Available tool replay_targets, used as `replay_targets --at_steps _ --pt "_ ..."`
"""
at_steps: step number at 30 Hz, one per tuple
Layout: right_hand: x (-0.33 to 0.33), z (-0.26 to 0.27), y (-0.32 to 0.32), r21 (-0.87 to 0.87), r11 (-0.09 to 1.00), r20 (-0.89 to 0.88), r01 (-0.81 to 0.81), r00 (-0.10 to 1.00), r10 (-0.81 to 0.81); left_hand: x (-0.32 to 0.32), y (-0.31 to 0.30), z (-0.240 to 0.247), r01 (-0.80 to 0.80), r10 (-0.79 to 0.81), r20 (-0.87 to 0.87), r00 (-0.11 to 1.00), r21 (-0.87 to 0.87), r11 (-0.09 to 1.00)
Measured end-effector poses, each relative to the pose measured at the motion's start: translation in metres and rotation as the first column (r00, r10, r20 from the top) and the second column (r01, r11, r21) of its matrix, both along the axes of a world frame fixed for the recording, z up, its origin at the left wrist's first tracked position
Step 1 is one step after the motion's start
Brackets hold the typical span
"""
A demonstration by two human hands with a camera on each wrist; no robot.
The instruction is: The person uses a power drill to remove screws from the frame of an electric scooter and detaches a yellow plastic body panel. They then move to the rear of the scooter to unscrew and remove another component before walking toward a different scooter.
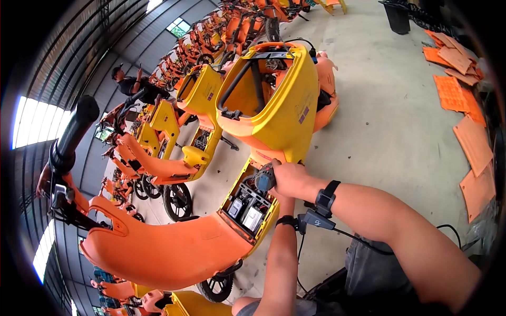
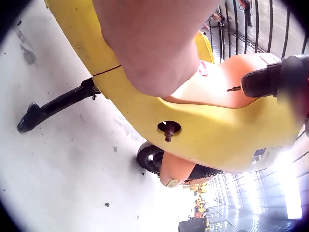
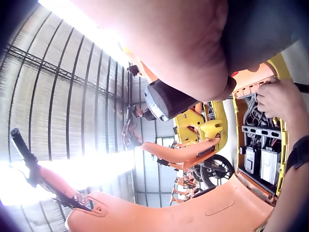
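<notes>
Hands at one orange-and-yellow electric scooter (image 1: 174, 247), shown in the head and wrist views. Nearest, the right hand (image 1: 291, 178) is wrapped around one power driver (image 1: 265, 180), a dark, stubby tool. Its bit (image 2: 234, 89) shows in the left wrist view against orange bodywork.

The left hand (image 3: 281, 99) lies just under the right, so the two are close together. Its fingers curl over the upper end of the compartment (image 1: 232, 190), beside a cable bundle. Each wrist carries one black strap.

The compartment stands open in the scooter's floor, between the orange leg shield and the yellow rear body. It holds two grey boxes (image 1: 253, 218) side by side.

The yellow side panel (image 2: 203, 140) has one hole with one bolt (image 2: 168, 130) in it. Near it are one black kickstand (image 2: 58, 104) and one tyre (image 2: 150, 159). Left of the hands rises one black handlebar grip (image 1: 74, 129). Behind the hands, one raised yellow seat tub (image 1: 279, 100) stands open.

Farther back runs a row of like scooters, too overlapped to count. One person in a dark cap (image 1: 126, 81) stands among them. On the concrete floor (image 1: 390, 121) at right lie orange panels (image 1: 464, 95), at least six. Beyond them stands one black bin (image 1: 398, 16).
</notes>
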State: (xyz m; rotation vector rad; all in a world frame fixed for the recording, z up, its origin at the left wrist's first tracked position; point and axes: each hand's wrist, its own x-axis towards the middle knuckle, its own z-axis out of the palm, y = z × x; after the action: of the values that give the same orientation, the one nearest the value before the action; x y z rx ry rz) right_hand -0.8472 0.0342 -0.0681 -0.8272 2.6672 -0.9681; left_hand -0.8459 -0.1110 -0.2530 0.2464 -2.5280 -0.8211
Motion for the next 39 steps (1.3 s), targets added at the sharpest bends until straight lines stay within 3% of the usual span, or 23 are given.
replay_targets --at_steps 6,17,29,31,34,35,36,37,38,39 --pt "0.000 -0.008 -0.007 -0.068 0.997 -0.060 -0.026 0.998 0.022 -0.003 -0.008 0.010 0.017 -0.016 0.007 1.000 -0.038 0.999" --pt "-0.001 -0.007 -0.013 0.001 0.998 -0.035 -0.068 0.997 0.068 -0.017 -0.013 0.031 0.097 -0.094 0.044 0.995 -0.063 0.993" --pt "-0.005 -0.013 -0.016 0.009 0.998 -0.053 -0.065 0.996 0.065 0.006 -0.002 0.110 0.331 -0.331 0.015 0.944 -0.006 0.944" --pt "-0.006 -0.011 -0.013 -0.002 0.998 -0.022 -0.063 0.998 0.063 0.033 -0.010 0.079 0.314 -0.307 0.123 0.944 -0.051 0.948" --pt "-0.010 -0.012 -0.012 -0.037 0.999 0.015 -0.038 0.999 0.039 0.115 -0.022 -0.026 0.328 -0.223 0.497 0.839 -0.136 0.935" --pt "-0.010 -0.011 -0.011 -0.033 0.999 0.009 -0.032 0.999 0.032 0.149 -0.021 -0.067 0.358 -0.277 0.532 0.800 -0.052 0.932" --pt "-0.010 -0.010 -0.010 -0.028 0.999 0.002 -0.028 1.000 0.028 0.182 -0.010 -0.096 0.329 -0.250 0.707 0.661 0.026 0.944" --pt "-0.009 -0.008 -0.009 -0.044 0.998 0.004 -0.036 0.999 0.036 0.214 -0.006 -0.132 0.436 -0.389 0.757 0.526 0.153 0.887" --pt "-0.007 -0.007 -0.008 -0.046 0.998 -0.005 -0.044 0.999 0.043 0.252 -0.009 -0.196 0.683 -0.619 0.672 0.406 0.228 0.694" --pt "-0.005 -0.005 -0.006 -0.047 0.997 -0.006 -0.056 0.998 0.056 0.288 0.002 -0.239 0.651 -0.673 0.666 0.321 0.362 0.668"
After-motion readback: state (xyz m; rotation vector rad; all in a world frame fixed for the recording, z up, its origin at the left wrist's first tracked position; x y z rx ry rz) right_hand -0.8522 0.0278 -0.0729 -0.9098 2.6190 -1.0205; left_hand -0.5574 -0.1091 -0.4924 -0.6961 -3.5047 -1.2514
